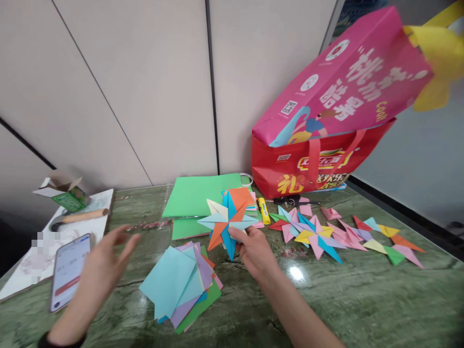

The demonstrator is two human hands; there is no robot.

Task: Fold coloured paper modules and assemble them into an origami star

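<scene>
Between thumb and fingers my right hand (pixel 252 249) grips a folded paper star (pixel 227 223) with blue, orange, pale blue and cream points. It is held up above the table, in front of stacked green paper (pixel 203 198). My left hand (pixel 110 253) hangs in the air on the left, fingers apart, slightly blurred and holding nothing. A phone (pixel 70 270) with a lit screen lies beside that wrist. Between the hands sits a fanned pile of coloured square paper (pixel 174 278), pale blue on top. More folded stars (pixel 315 234) lie on the table right of my right hand.
A yellow glue stick (pixel 263 210) and black scissors (pixel 293 201) lie behind the stars. At the back right, a pink bag (pixel 337 82) leans on a red bag (pixel 268 169). An opened small box (pixel 68 193) and a wooden-handled tool (pixel 83 216) are at left.
</scene>
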